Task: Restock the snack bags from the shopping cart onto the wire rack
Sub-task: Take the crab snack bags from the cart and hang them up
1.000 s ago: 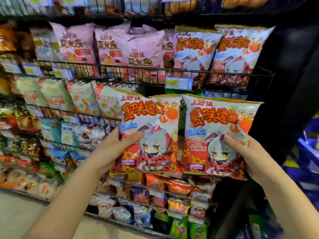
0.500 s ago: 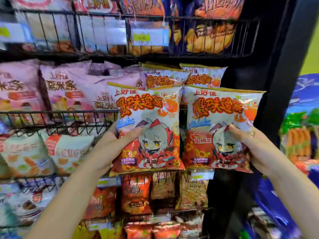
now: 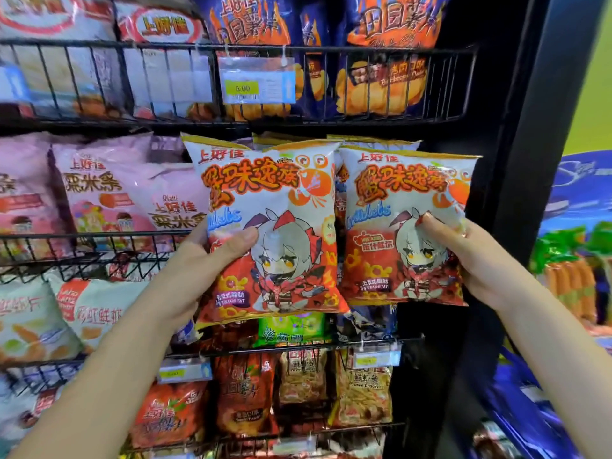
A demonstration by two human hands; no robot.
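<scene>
Bags sit higher than a second ago, level with the wire rack's (image 3: 99, 124) middle tier. The left hand's (image 3: 198, 270) fingers grip the left bag (image 3: 271, 207) and the right hand's (image 3: 473, 260) grip the right bag (image 3: 404, 200); shelving looks imminent.

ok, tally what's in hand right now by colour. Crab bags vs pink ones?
White-and-orange crab bags: 2. The left hand grips the left bag and the right hand grips the right bag.
Pink bags: 0 in hand. They sit on the wire rack.
Total in hand: 2
</scene>
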